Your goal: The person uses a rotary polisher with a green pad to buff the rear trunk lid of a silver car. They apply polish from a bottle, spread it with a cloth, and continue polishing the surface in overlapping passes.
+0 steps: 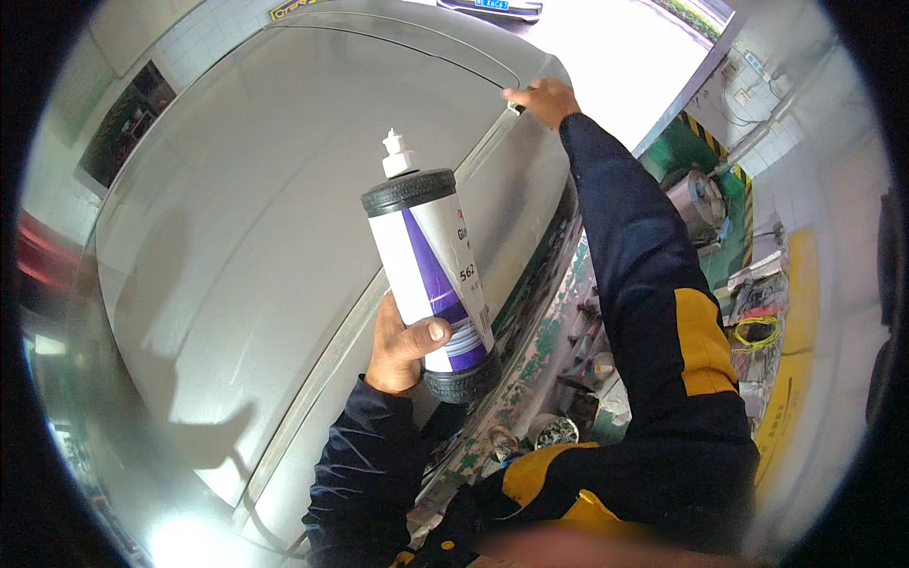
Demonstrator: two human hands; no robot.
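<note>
Holding the bottle (419, 270) in your left hand (398, 346), you have it above the edge of a silver-grey car roof (275, 189). Fingers of that hand closed around its lower part, thumb (428, 334) laid across the front. Bottle white with purple bands, tilted, top leaning up and to the left; white stepped nozzle (398, 158) points upward from a black collar (409, 191). Matching black base (464, 379) at the lower end. Cannot tell whether it touches the bodywork behind.

Your right hand (551, 102) reached out to the far end of the roof, fingers (517, 97) bent and close together at the end of the long trim strip (317, 386). Whether they pinch anything: cannot tell at this size. Strip runs along the roof and passes behind the bottle.

Sleeves dark navy; yellow patch (705, 341) on the right one. Shadow (204, 437) cast on the near left of the roof.

To your right: green floor (674, 147) with a metal drum (698, 204) on it, yellow-and-black striped edging beside. Closer in, coiled yellow cable (756, 333) among clutter. Round container (556, 432) low down, near your body. Part of another vehicle (488, 9) visible beyond the far end of the roof.
</note>
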